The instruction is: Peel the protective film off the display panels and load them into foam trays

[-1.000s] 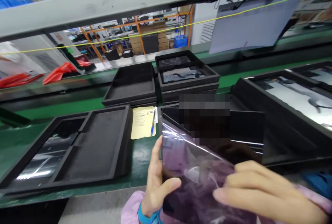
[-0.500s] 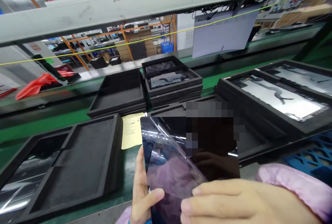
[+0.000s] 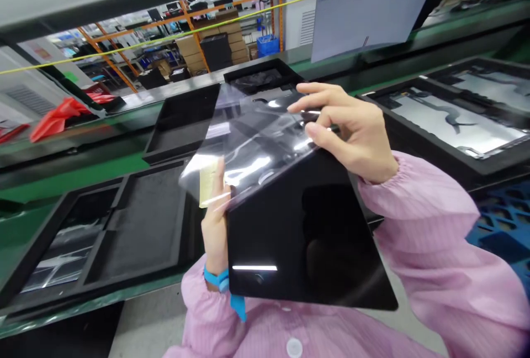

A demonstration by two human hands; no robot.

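A glossy black panel [image 3: 298,236] is held up in front of my body, tilted. My left hand [image 3: 216,225] grips its left edge, a finger showing through the film and a blue band round the wrist. A clear film [image 3: 256,148] rises in a curve off the panel's upper part and reaches out beyond its left edge. My right hand [image 3: 348,126] pinches the film's right side between thumb and fingers above the panel's upper right. Behind the film, a yellow note [image 3: 206,187] is partly hidden.
Black foam trays [image 3: 143,225] stand at the left, one section holding a shiny film-covered panel. More trays [image 3: 182,120] sit behind. At the right, trays hold silvery panels [image 3: 451,120] with dark cables. A blue crate [image 3: 503,236] is at the right edge.
My right hand has moved up and away from the panel's surface, lifting the film with it. More bare black panel shows. The view has tilted downward.
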